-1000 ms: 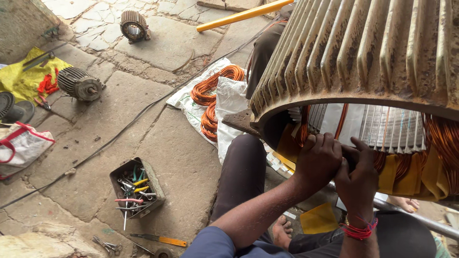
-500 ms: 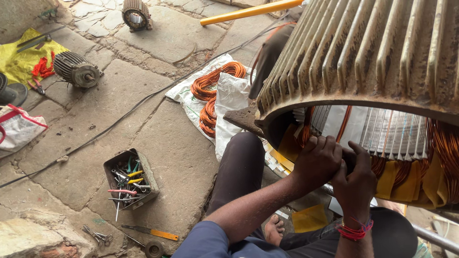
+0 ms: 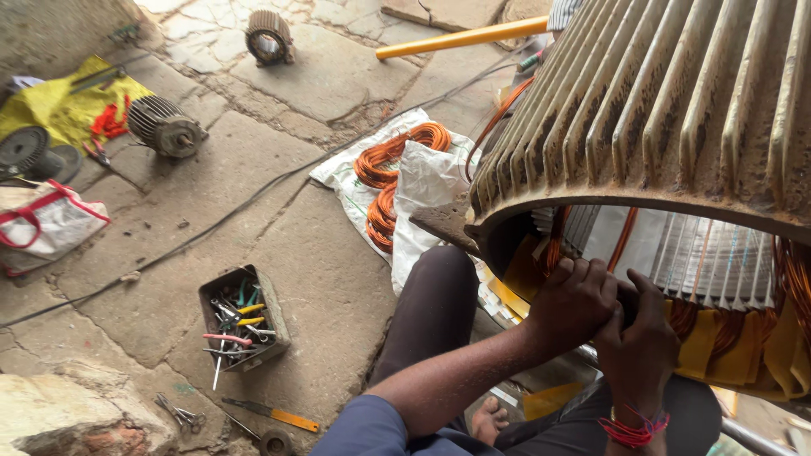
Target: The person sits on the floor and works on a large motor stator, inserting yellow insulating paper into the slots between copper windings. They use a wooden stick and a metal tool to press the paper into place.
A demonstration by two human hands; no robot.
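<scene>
I sit on the stone floor [image 3: 338, 279] with the big ribbed motor housing [image 3: 659, 110] tipped over my lap, and both hands are up at its open mouth, where the copper windings [image 3: 726, 325] bulge out over yellow insulating paper [image 3: 777, 355]. My left hand [image 3: 574, 300] is curled shut into a fist at the lower rim, pressed against the coil end; my right hand [image 3: 638, 333], the one with the red thread [image 3: 632, 431] at the wrist, is closed just beside it, fingers folded over the same spot. What exactly sits inside my grip I cannot tell, since my knuckles hide it, though the hands meet at the wire and paper just inside the rim. To do this well, I judge that I should keep the two hands touching so one steadies while the other presses, work the wire with the pads rather than the nails so the enamel does not get scraped, and keep the paper lying between copper and iron. The box of pliers and screwdrivers [image 3: 243, 319] stands on the floor to my left, well apart, and the loose orange wire coils [image 3: 393, 173] lie on a white sack [image 3: 427, 181] beyond my knee.
</scene>
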